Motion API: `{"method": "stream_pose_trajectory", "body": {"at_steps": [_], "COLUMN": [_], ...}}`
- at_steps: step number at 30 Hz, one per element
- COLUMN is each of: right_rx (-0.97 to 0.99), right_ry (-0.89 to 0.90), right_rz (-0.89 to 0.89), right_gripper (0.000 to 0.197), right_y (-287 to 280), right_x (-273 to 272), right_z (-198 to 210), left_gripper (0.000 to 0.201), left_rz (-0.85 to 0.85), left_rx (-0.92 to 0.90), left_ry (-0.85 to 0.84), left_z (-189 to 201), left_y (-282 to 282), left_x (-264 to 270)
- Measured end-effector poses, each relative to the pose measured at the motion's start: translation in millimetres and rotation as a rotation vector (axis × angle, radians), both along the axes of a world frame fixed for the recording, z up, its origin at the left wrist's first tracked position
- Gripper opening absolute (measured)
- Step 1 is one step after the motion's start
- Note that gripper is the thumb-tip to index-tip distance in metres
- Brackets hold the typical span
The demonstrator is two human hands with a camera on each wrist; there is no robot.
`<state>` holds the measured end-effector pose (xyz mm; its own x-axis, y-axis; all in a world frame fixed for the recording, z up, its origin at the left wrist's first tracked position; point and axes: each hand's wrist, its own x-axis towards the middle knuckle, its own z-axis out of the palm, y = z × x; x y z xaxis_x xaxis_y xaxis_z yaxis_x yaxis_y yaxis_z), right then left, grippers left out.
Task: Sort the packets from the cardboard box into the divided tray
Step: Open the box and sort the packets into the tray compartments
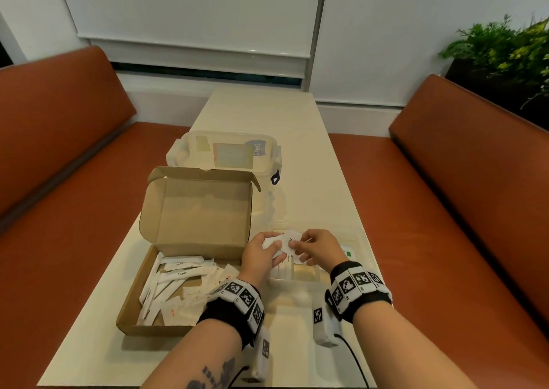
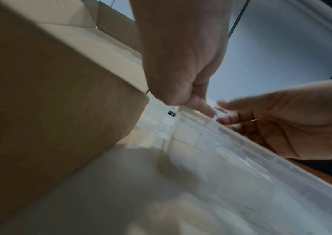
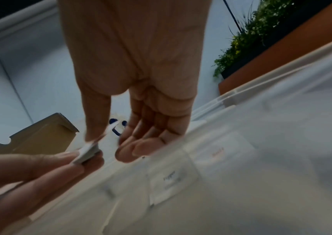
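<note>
Holding a small stack of white packets (image 1: 274, 244) above the divided tray (image 1: 361, 241), the left hand (image 1: 261, 255) pinches them between its thumb and its curled fingers. The right hand (image 1: 316, 247) meets it there: thumb and forefinger seem to pinch the edge of 1 packet, while the other fingers hang half curled and hold nothing.

I judge that the step in hand is to separate 1 packet from the stack. The next move calls for reading its label and putting it down in the matching compartment; in the right wrist view, a packet marked pepper (image 3: 172, 178) lies already in the tray below. The packets are thin and may stick together.

Many packets (image 1: 178, 284) remain in the open cardboard box (image 1: 190, 210), which stands just left of the tray on the table (image 1: 261, 112). A clear lidded container (image 1: 225, 154) stands behind the box. Nothing blocks the tray, but its clear walls are hard to see.
</note>
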<state>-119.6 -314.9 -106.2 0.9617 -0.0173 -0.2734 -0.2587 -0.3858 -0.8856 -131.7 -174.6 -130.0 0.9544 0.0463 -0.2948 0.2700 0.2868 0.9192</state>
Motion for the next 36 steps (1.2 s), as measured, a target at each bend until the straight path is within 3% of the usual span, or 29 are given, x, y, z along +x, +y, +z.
{"method": "stream_pose_trajectory", "body": {"at_steps": [6,8,11,14,27,36], "right_rx": [-0.026,-0.24,-0.556,-0.694,-0.792,-0.893], "right_ry": [-0.082,-0.136,-0.105,-0.067,-0.05,-0.16], "right_rz": [-0.104,-0.087,0.065,0.194,0.168,0.2], "right_gripper": [0.01,0.004,0.013,0.022,0.012,0.011], "right_y": [-4.7,-11.1,-16.6,-13.3,-5.8,-6.7], "right_x": [7.4,12.9,18.0,18.1,22.7,21.4], "right_z": [9.0,11.3,10.1,5.5,-13.1,-22.1], "left_gripper": [0.016,0.023,0.036,0.038,0.037,0.037], "left_rz": [0.009,0.03,0.044,0.037,0.033,0.027], "left_rx": [0.021,0.005,-0.007,-0.003,-0.026,-0.01], "left_ry": [0.02,0.035,0.051,0.046,0.054,0.05], "left_z": [0.5,0.8,0.5,0.9,-0.4,-4.4], "left_y": [0.4,0.9,1.8,1.8,2.5,2.9], "left_x": [-0.9,-0.6,0.4,0.1,1.9,4.0]}}
